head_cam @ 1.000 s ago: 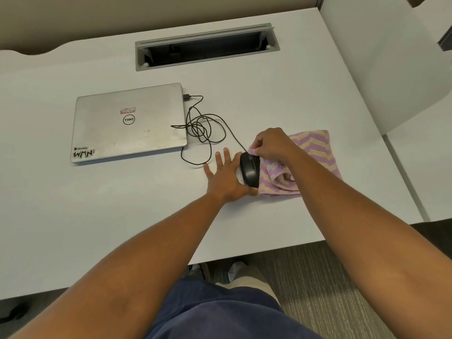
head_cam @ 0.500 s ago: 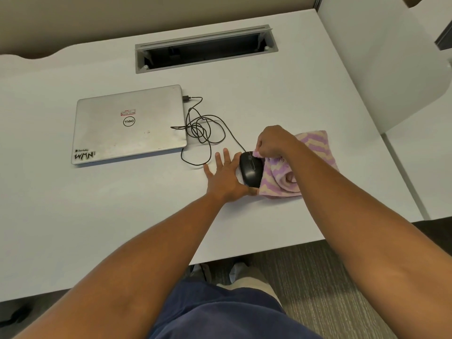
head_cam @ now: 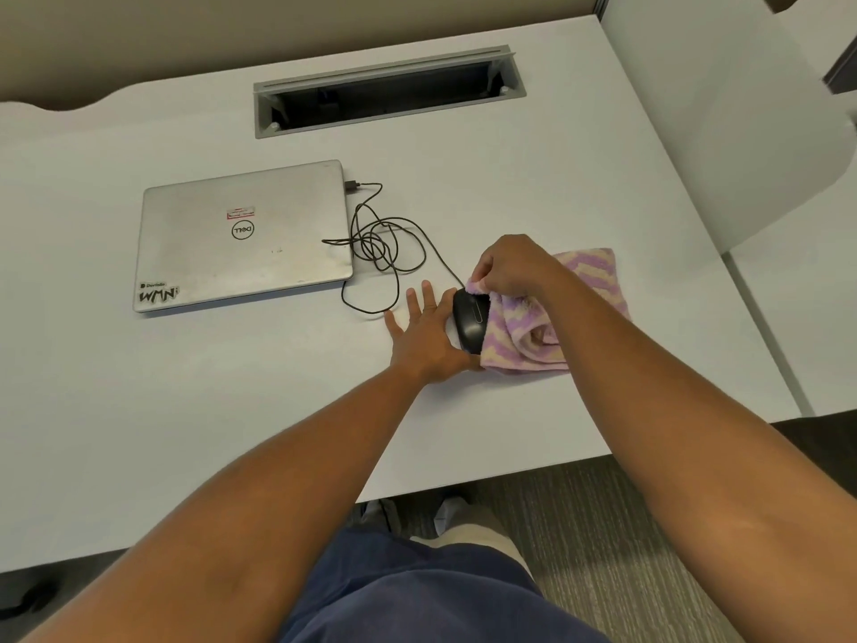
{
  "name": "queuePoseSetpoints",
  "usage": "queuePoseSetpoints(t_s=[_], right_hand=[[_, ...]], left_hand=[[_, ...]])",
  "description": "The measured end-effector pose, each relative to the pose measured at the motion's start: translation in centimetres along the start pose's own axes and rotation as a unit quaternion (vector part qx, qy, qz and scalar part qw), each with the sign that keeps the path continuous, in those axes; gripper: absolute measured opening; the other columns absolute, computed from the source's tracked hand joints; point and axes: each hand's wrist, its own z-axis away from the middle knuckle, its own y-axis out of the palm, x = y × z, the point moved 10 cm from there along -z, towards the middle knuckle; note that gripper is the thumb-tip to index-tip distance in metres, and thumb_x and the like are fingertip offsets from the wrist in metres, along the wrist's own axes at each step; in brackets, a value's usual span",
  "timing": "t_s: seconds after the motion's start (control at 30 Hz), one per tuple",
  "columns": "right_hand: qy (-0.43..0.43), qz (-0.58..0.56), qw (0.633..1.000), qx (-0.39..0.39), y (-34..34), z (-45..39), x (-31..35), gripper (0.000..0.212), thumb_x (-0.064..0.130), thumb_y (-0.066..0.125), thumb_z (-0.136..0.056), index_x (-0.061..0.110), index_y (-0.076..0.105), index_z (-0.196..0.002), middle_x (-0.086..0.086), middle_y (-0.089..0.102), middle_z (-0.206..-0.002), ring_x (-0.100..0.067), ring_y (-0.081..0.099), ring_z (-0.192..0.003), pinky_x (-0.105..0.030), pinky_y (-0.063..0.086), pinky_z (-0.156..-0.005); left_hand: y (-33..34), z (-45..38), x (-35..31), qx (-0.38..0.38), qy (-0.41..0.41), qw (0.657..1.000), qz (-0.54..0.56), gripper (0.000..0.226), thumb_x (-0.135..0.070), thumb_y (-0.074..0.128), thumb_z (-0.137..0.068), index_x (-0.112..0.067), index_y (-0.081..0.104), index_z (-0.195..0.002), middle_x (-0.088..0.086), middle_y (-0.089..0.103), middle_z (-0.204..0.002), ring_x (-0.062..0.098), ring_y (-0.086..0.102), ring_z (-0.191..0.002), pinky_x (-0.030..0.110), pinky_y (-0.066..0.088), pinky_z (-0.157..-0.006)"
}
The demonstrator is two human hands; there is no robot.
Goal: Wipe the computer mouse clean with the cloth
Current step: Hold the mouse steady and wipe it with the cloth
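Observation:
A black wired computer mouse lies on the white desk, half wrapped on its right side by a pink and cream zigzag cloth. My left hand rests flat on the desk with fingers spread, its thumb side pressed against the mouse's left edge. My right hand pinches a corner of the cloth just above the front of the mouse. The rest of the cloth lies bunched under my right forearm.
A shut silver laptop lies to the left, with the mouse's tangled black cable plugged into its right side. A grey cable slot is set in the desk at the back. A white partition stands at the right.
My right hand has drawn the cloth corner a little up and over the front of the mouse. My left hand and the mouse have stayed put.

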Motion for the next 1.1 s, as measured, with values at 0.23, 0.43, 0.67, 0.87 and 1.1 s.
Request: queuePoseSetpoints(t_s=[0.23,0.43,0.67,0.87,1.1], right_hand=[[-0.048,0.035,0.996,0.064,2.2,0.3,1.9,0.019,0.016,0.071,-0.084,0.018,0.079,-0.102,0.003,0.075,-0.106,-0.015,0.066,-0.098,-0.026,0.052,-0.082],[0.004,0.065,0.992,0.11,2.1,0.1,0.7,0.026,0.02,0.075,-0.076,0.01,0.078,-0.1,-0.009,0.074,-0.105,-0.017,0.067,-0.093,-0.031,0.055,-0.083],[0.009,0.104,0.994,-0.045,1.3,-0.3,1.6,0.017,0.015,0.058,-0.087,0.003,0.069,-0.092,-0.011,0.068,-0.102,-0.027,0.064,-0.096,-0.031,0.052,-0.075],[-0.076,0.099,0.992,0.015,2.5,0.4,3.9,0.017,0.017,0.066,-0.087,0.013,0.078,-0.099,-0.002,0.075,-0.102,-0.02,0.067,-0.098,-0.029,0.054,-0.088],[-0.037,0.004,0.995,0.093,1.6,1.6,1.6,0.015,0.01,0.081,-0.067,0.016,0.076,-0.079,0.004,0.073,-0.081,-0.014,0.067,-0.077,-0.024,0.053,-0.063]], left_hand=[[0.2,-0.1,0.3,0.0,-0.006,1.0,0.0,0.131,-0.077,0.074,-0.058,-0.034,0.0,-0.157,0.002,-0.018,-0.164,0.024,-0.024,-0.148,0.06,-0.016,-0.113],[0.1,-0.1,0.1,0.001,-0.002,1.0,0.01,0.131,-0.08,0.073,-0.053,-0.036,0.003,-0.155,0.003,-0.016,-0.165,0.025,-0.023,-0.149,0.06,-0.015,-0.114],[0.2,-0.2,0.2,0.003,-0.005,1.0,-0.01,0.13,-0.076,0.073,-0.06,-0.033,-0.001,-0.157,0.003,-0.018,-0.164,0.025,-0.024,-0.148,0.06,-0.015,-0.114],[0.2,-0.1,0.1,0.005,-0.003,1.0,0.006,0.134,-0.074,0.076,-0.058,-0.038,-0.009,-0.155,0.003,-0.018,-0.164,0.025,-0.025,-0.148,0.061,-0.016,-0.114],[0.1,0.0,0.1,0.003,-0.006,1.0,0.002,0.132,-0.08,0.073,-0.055,-0.035,0.001,-0.156,0.002,-0.016,-0.165,0.024,-0.023,-0.149,0.06,-0.015,-0.114]])
